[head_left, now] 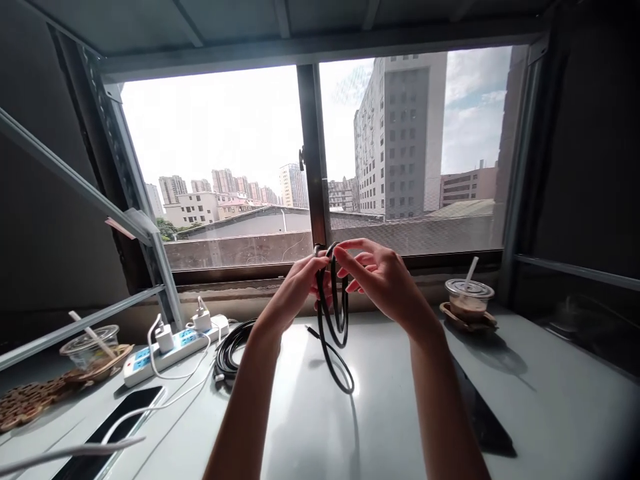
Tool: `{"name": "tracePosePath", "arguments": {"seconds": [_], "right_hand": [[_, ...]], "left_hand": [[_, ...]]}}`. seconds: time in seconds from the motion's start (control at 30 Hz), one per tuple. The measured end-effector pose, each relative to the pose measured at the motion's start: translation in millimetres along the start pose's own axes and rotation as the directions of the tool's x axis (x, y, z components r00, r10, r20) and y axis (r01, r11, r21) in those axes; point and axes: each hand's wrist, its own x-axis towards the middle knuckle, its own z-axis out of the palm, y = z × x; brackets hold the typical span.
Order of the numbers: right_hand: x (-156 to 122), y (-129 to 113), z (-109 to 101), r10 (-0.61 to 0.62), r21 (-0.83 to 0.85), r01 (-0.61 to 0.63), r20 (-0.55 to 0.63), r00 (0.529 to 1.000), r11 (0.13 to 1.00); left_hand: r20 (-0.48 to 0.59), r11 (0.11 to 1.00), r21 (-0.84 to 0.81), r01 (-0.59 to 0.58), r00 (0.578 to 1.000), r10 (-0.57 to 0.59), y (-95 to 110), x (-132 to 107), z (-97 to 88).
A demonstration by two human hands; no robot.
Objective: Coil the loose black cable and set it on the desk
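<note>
A black cable hangs in loose loops above the white table, its lowest loop and one plug end dangling free. My left hand is closed around the top of the loops. At the same height, my right hand pinches the cable between thumb and forefinger, its other fingers loosely curled. Left of my left forearm, a second coiled black cable lies on the table, partly hidden by the arm.
A power strip with white chargers stands at the left, near a phone and white cords. An empty-looking cup is further left. At the right are a drink cup in a cardboard holder and a dark flat object.
</note>
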Motion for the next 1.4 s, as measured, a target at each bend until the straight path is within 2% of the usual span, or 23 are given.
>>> {"name": "tracePosePath", "arguments": {"seconds": [0.1, 0.2, 0.33, 0.43, 0.47, 0.53, 0.63, 0.7, 0.73, 0.8, 0.9, 0.97, 1.03, 1.17, 1.27, 1.4], "right_hand": [[1, -1, 4, -0.032, 0.020, 0.032, -0.014, 0.999, 0.999], [5, 6, 9, -0.072, 0.083, 0.073, -0.018, 0.997, 0.994], [12, 19, 16, -0.013, 0.153, 0.008, 0.031, 0.999, 0.988], [16, 24, 13, 0.038, 0.169, -0.036, -0.007, 0.999, 0.985], [16, 25, 10, 0.061, 0.183, -0.052, -0.046, 0.997, 0.982], [18, 27, 0, 0.118, 0.221, -0.079, -0.167, 0.979, 0.972], [18, 31, -13, 0.161, 0.277, -0.070, -0.323, 0.933, 0.958], [18, 32, -17, 0.140, 0.294, -0.035, -0.346, 0.928, 0.955], [18, 31, -16, 0.120, 0.292, -0.018, -0.335, 0.934, 0.956], [18, 29, -13, 0.059, 0.266, 0.022, -0.294, 0.954, 0.964], [18, 24, -3, -0.079, 0.198, 0.107, -0.144, 0.986, 0.974], [17, 20, 4, -0.171, 0.145, 0.172, -0.014, 0.985, 0.974], [15, 18, 12, -0.238, 0.102, 0.227, 0.107, 0.965, 0.969], [12, 17, 30, -0.283, 0.081, 0.271, 0.290, 0.914, 0.959], [14, 17, 39, -0.272, 0.102, 0.252, 0.300, 0.915, 0.962], [17, 21, 39, -0.144, 0.100, 0.125, 0.224, 0.964, 0.987]], "left_hand": [[-0.047, 0.996, 0.037, -0.084, 0.995, 0.086, 2, 9, 9.0], [-0.040, 0.982, 0.040, -0.186, 0.981, 0.188, -6, 16, 11.5], [0.031, 0.973, 0.090, -0.212, 0.977, 0.210, -22, 23, 6.5], [0.033, 0.961, 0.178, -0.213, 0.977, 0.210, -27, 26, -5.0], [-0.006, 0.958, 0.197, -0.211, 0.976, 0.216, -27, 26, -10.7], [-0.150, 0.961, 0.189, -0.202, 0.961, 0.231, -25, 25, -24.6], [-0.384, 0.961, 0.109, -0.256, 0.880, 0.278, -22, 19, -48.4], [-0.432, 0.943, 0.079, -0.322, 0.842, 0.324, -20, 13, -61.1], [-0.420, 0.938, 0.075, -0.339, 0.842, 0.338, -19, 10, -65.1], [-0.345, 0.944, 0.081, -0.319, 0.880, 0.327, -17, 5, -67.6], [-0.226, 0.978, 0.121, -0.168, 0.955, 0.191, -14, 5, -59.4], [-0.215, 0.990, 0.124, -0.060, 0.973, 0.086, -14, 8, -50.1], [-0.229, 0.995, 0.095, -0.024, 0.972, 0.045, -15, 10, -41.6], [-0.186, 0.995, 0.088, -0.046, 0.981, 0.062, -18, 12, -34.6], [-0.214, 0.993, 0.116, -0.038, 0.975, 0.062, -18, 11, -36.9], [-0.361, 0.996, 0.034, -0.085, 0.928, 0.091, -15, 9, -41.0]]}}
